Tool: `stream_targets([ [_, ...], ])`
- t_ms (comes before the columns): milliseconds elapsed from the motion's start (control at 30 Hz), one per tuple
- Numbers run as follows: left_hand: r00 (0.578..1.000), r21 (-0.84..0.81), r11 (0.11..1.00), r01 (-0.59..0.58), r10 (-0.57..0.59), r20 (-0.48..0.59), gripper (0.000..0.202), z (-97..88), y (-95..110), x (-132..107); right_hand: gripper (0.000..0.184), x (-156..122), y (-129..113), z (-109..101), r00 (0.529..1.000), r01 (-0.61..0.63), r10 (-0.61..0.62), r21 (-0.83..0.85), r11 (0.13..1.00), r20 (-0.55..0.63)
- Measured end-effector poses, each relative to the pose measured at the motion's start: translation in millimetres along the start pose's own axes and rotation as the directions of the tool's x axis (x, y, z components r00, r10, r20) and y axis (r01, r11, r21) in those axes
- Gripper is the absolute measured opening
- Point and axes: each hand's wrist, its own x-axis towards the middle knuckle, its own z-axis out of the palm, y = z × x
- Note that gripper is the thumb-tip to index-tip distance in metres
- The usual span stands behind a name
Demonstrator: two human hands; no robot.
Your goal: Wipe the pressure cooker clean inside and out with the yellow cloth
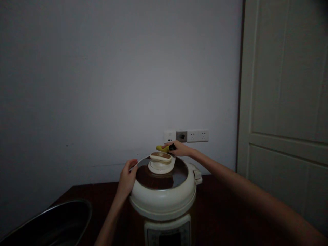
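Observation:
A cream electric pressure cooker (164,201) stands on a dark wooden table (220,212), with a brown metal lid (164,177) and a cream knob handle (161,161) on top. My left hand (127,178) grips the lid's left rim, fingers curled over the edge. My right hand (179,149) reaches over the far side of the lid and is closed on a small yellow and black object (165,148) that I cannot identify.
A large metal bowl (51,222) sits at the table's lower left. Wall sockets (186,136) are mounted on the grey wall behind the cooker. A white panelled door (284,102) stands at the right.

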Motion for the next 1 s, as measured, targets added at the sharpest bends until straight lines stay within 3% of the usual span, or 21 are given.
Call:
stream_targets([
  [200, 1.0, -0.014, 1.0, -0.001, 0.001, 0.007, 0.032, 1.3, -2.7, 0.5, 0.04, -22.0, -2.4, -1.5, 0.997, 0.077, -0.076, -0.036, 0.996, 0.019],
  [367, 1.0, -0.023, 1.0, 0.002, -0.002, 0.013, 0.032, 1.7, -3.3, -0.7, 0.039, -20.5, -10.1, -19.5, 0.998, -0.009, 0.011, -0.035, 0.999, 0.06],
  [500, 1.0, -0.028, 1.0, 0.008, -0.007, 0.023, 0.03, 1.9, -4.9, -0.2, 0.039, -6.9, -11.6, -29.8, 0.996, -0.073, 0.069, -0.071, 0.995, -0.062],
  [567, 1.0, -0.023, 1.0, 0.0, 0.001, 0.021, 0.029, 2.0, -5.9, 0.2, 0.041, 2.7, -9.7, -25.6, 0.993, -0.056, 0.043, -0.122, 0.991, -0.106],
  [700, 1.0, -0.018, 1.0, -0.001, 0.001, 0.013, 0.028, 2.0, -7.1, 0.6, 0.043, 9.0, -4.6, -6.2, 1.0, -0.025, 0.027, -0.168, 0.985, 0.012],
  [833, 1.0, -0.009, 1.0, 0.006, -0.005, 0.022, 0.03, 1.3, -5.8, 0.3, 0.045, -12.7, -4.0, 0.8, 0.998, 0.061, -0.06, -0.147, 0.987, 0.013],
  [1000, 1.0, 0.013, 1.0, -0.011, 0.011, 0.015, 0.031, 1.1, -2.7, -0.2, 0.04, -40.2, -9.9, -11.9, 0.994, 0.101, -0.095, -0.122, 0.987, 0.054],
])
